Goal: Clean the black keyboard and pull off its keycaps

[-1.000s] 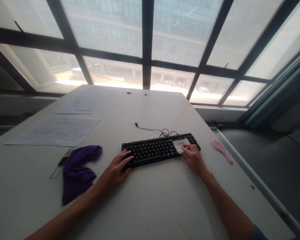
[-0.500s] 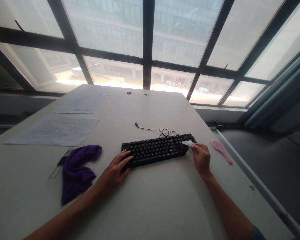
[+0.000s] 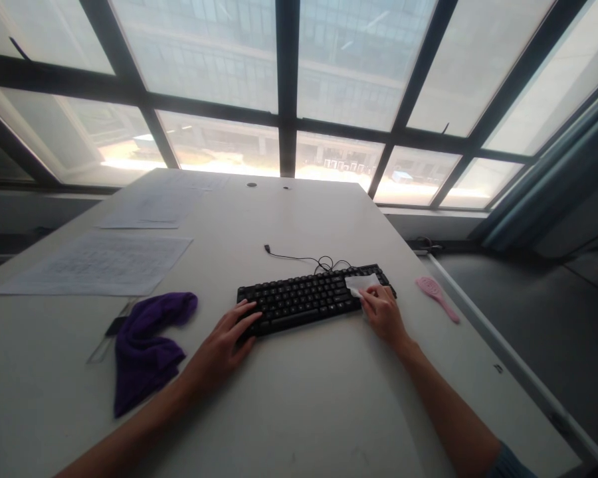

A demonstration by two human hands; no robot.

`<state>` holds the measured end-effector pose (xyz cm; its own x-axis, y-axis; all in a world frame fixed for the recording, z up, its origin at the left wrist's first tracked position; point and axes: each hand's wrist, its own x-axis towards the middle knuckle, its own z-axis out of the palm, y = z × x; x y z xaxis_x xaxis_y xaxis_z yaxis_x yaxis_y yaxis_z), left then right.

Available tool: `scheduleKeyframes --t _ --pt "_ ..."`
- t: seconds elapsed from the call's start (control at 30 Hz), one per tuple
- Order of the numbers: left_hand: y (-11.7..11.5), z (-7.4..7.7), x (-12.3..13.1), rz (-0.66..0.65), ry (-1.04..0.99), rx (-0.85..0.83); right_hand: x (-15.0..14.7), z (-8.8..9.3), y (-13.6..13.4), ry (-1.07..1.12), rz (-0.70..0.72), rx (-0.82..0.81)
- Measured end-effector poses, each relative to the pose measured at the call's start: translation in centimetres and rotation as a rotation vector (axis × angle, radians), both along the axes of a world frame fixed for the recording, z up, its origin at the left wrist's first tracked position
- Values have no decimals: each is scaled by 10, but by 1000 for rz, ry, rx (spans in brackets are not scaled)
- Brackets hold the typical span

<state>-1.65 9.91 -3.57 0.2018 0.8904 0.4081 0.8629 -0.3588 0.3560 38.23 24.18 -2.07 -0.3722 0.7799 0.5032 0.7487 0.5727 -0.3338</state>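
Observation:
A black keyboard [image 3: 299, 302] lies slightly slanted on the white table. My left hand [image 3: 226, 342] grips its left end, fingers over the keys and thumb at the front corner. Between the pinched fingers of my right hand [image 3: 383, 312] is a thin white tissue [image 3: 361, 284], spread over the keys toward the right end. Behind the keyboard its black cable [image 3: 329, 264] lies looped, with the USB plug [image 3: 267, 249] pointing away to the left.
A crumpled purple cloth [image 3: 147, 352] lies left of my left forearm, partly over a black and metal wire object [image 3: 113, 326]. Printed papers [image 3: 99, 265] cover the table's left side. Right of my right hand is a pink hairbrush [image 3: 436, 297]. Windows stand beyond the table's far edge.
My right hand has moved left along the keyboard, and the tissue now lies flatter and wider over the keys. My left hand keeps its place on the keyboard. The view has shifted slightly.

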Motion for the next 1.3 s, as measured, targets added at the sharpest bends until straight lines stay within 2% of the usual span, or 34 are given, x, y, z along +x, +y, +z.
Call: scheduleKeyframes --t 0.13,0.23,0.3,0.4,0.53,0.6,0.67,0.83,0.93,1.07,1.17,1.3 --pt "1 -2 -2 -3 11 0 1 6 -1 14 36 -23" --pt "1 -2 -2 -7 13 6 2 7 0 143 35 -30" --pt "1 -2 -2 -6 11 9 6 8 2 285 -26 -13" --pt "2 -1 -1 -4 6 13 19 10 8 459 -190 68" --pt "2 -2 -1 -3 -4 21 38 11 18 556 -389 246" --pt "2 -3 -2 -3 -2 20 40 10 21 548 -395 291" --pt "2 -4 -3 -7 2 22 38 7 22 479 -332 268" --pt "3 -5 -3 -14 -7 32 27 -4 22 164 -88 49" --pt "3 -4 -2 -12 -15 32 25 -6 20 51 -55 14" --pt "2 -3 -2 -10 -17 27 29 0 16 19 -36 -44" --pt "2 -3 -2 -10 -15 28 37 5 17 92 -98 -54" --pt "2 -3 -1 -12 -20 35 44 7 22 303 -308 140"
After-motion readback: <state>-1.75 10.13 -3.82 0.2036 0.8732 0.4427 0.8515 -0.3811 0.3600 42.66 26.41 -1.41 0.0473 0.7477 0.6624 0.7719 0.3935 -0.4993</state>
